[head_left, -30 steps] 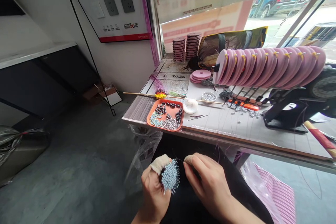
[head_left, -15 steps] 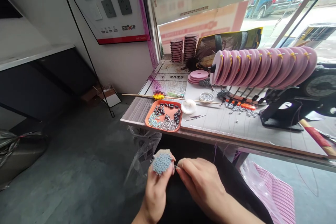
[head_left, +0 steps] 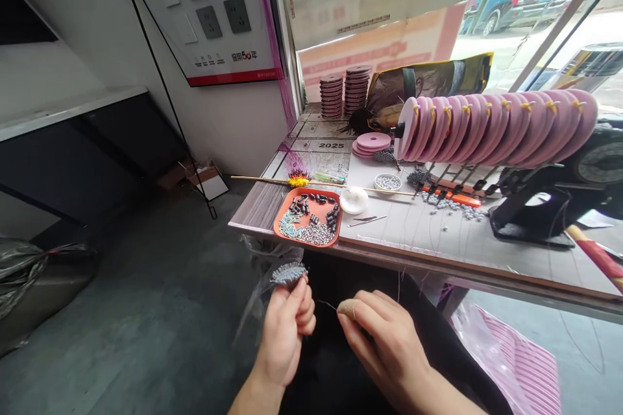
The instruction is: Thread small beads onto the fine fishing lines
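Observation:
My left hand [head_left: 286, 331] is wrapped round the stem of a bundle whose round grey-blue head [head_left: 288, 273] of many small tips points up above the thumb. My right hand [head_left: 382, 337] is closed in a pinch, apart from the left. From its fingertips a thin thread or wire [head_left: 327, 303] runs toward my left hand. Tan tape or a finger cover [head_left: 347, 308] wraps one right fingertip. Beyond both hands, the orange tray [head_left: 277, 224] on the table holds small black pieces, pale blue tubes and silvery bits.
The wooden table [head_left: 248, 211] bears a white lid [head_left: 354, 200], thin metal tools [head_left: 366, 220], a bowl of grey beads [head_left: 388, 183] and a long stick [head_left: 253, 178]. Pink discs [head_left: 491, 126] on a black machine [head_left: 530, 217] stand right. Pink striped cloth [head_left: 523, 350] lies below.
My left hand has turned, so the bundle's head now shows edge-on rather than face-on. My right hand has drawn away to the right, with thread showing between the hands. The view has shifted slightly.

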The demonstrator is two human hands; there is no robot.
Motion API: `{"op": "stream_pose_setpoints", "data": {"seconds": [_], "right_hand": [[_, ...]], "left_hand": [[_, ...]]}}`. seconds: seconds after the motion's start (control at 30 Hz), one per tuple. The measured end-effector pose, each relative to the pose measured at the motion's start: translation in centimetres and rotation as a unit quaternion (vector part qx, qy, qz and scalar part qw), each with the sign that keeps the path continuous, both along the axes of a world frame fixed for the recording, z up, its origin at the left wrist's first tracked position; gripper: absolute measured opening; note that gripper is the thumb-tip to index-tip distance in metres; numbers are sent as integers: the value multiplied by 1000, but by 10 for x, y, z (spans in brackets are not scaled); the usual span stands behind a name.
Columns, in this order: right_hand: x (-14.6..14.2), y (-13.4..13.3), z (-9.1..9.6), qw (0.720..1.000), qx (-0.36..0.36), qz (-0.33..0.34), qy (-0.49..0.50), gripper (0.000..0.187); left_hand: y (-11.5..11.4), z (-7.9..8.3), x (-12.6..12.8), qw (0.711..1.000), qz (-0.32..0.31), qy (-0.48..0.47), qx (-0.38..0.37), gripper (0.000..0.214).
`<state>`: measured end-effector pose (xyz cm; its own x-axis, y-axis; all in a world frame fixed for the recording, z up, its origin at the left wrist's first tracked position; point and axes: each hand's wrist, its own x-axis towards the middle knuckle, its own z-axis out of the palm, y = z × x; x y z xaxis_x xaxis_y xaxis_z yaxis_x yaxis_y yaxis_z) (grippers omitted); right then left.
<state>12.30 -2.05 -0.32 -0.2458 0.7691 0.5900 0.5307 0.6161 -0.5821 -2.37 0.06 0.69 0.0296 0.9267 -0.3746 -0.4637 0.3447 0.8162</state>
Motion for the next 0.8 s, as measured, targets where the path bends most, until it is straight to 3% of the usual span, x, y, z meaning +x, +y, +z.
{"op": "stream_pose_setpoints", "data": {"seconds": [0.2, 0.3, 0.5, 0.8], "right_hand": [[0, 1, -3, 999, 16, -27, 17, 18], [1, 0, -5, 998, -29, -26, 52, 18], [1, 0, -7, 991, -96, -15, 96, 17], [0, 2, -8, 991, -102, -12, 83, 22]], "left_hand": [[-8, -10, 11, 999, -3, 47, 16, 36], [-8, -16, 10, 991, 14, 125, 49, 34], [-12, -24, 6, 919, 71, 353, 160, 13], [-15, -30, 1, 875, 70, 420, 232, 7]]}}
